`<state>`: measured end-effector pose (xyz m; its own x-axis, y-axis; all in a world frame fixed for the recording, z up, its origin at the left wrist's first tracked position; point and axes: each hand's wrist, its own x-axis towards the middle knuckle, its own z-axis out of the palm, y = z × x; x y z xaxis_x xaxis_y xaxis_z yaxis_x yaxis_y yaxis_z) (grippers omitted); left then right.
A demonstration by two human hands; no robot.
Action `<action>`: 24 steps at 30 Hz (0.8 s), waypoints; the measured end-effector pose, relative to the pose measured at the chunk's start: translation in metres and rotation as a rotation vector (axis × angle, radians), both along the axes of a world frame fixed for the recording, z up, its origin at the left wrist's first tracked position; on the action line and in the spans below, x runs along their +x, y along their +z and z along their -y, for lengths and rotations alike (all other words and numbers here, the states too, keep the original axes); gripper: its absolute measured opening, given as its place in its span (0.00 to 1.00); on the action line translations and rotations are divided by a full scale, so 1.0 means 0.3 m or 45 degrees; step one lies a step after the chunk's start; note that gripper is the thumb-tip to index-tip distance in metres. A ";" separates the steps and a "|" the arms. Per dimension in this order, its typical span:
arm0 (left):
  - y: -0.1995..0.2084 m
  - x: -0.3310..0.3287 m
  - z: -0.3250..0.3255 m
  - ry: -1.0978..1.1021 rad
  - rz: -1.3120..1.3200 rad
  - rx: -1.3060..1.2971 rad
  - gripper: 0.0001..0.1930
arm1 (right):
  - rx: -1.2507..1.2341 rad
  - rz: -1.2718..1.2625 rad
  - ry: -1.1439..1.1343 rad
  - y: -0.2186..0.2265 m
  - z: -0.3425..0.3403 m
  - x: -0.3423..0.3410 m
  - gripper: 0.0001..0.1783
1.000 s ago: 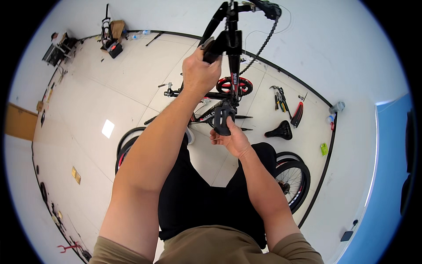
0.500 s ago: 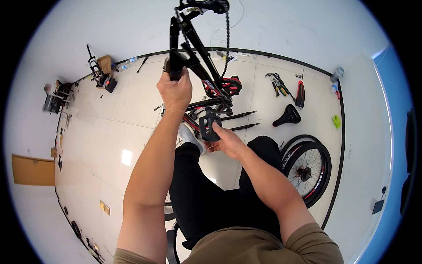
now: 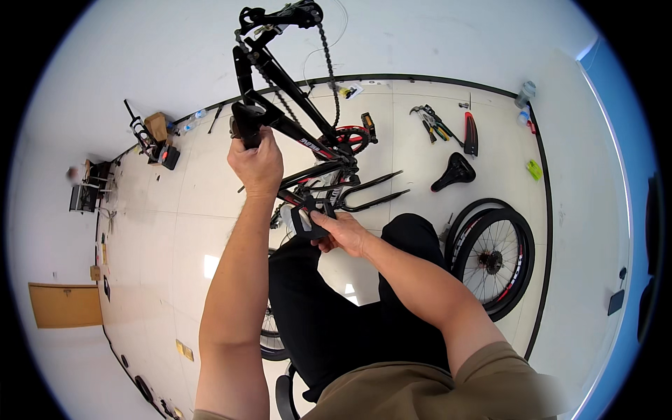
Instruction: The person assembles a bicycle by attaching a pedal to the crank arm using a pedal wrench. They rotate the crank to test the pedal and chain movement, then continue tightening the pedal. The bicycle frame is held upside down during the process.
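A black bicycle frame with white lettering stands tilted in front of me, its rear end up. My left hand is closed round the frame tube near the seat-post opening. My right hand grips a black pedal on the near side, thumb on its edge. A chain hangs from the rear derailleur down to a red-and-black chainring. Beyond it, the other pedal shows reflectors. Black fork-like prongs extend right at the lower end of the frame.
On the floor at right lie pliers and other hand tools, a red-black mudguard, a black saddle and wheels with tyres. Far left are a fork and a cardboard box. A wheel sits beside my leg.
The frame has shifted left and lower with my left hand on it. My right hand and the near pedal have moved left and slightly down; the far pedal has come into clearer view.
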<state>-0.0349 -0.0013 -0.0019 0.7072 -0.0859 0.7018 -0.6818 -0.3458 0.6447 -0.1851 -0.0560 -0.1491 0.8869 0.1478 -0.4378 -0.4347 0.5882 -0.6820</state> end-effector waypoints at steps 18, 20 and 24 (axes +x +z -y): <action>0.002 -0.001 0.006 -0.001 -0.009 -0.039 0.09 | -0.127 -0.042 -0.324 -0.009 -0.072 0.018 0.23; -0.004 0.008 0.004 0.021 0.030 -0.004 0.09 | -0.158 0.007 -0.408 -0.019 -0.065 0.015 0.23; 0.001 0.004 0.012 0.013 0.004 -0.012 0.08 | -0.237 0.047 -0.276 -0.023 -0.056 0.012 0.19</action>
